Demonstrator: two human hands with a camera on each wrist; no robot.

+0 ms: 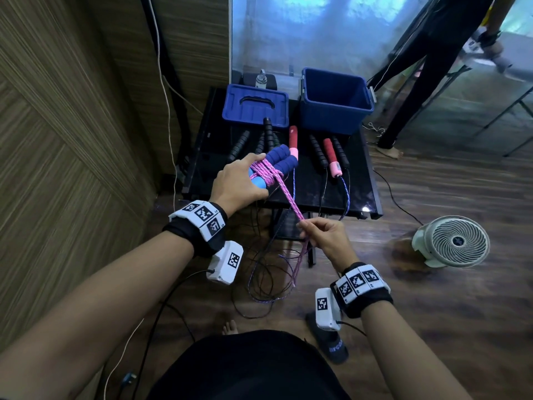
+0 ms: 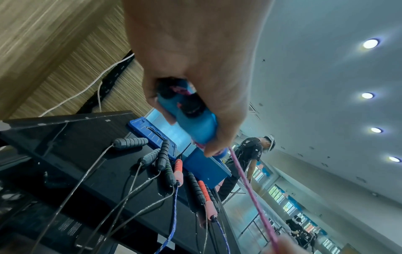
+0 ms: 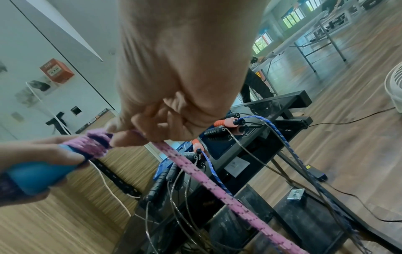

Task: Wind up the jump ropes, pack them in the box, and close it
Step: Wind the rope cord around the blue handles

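Left hand (image 1: 240,184) gripping blue handles (image 1: 277,161), long axis toward table's far edge; right hand (image 1: 324,236) pinching pink rope (image 1: 288,197) taut, nearer body.

The head camera looks steeply down from above onto both forearms, the black table (image 1: 360,180) in front and the wooden floor (image 1: 432,327) beyond. The left wrist camera sits right up against the left hand (image 2: 191,65), looking along it and tilted upward, so the tabletop runs off diagonally and the ceiling lights (image 2: 370,43) fill the right side. The right wrist camera is just as close behind the right hand (image 3: 178,82), facing forward and down past it; all three views share the table and the pink rope (image 3: 208,182) stretched between the hands.
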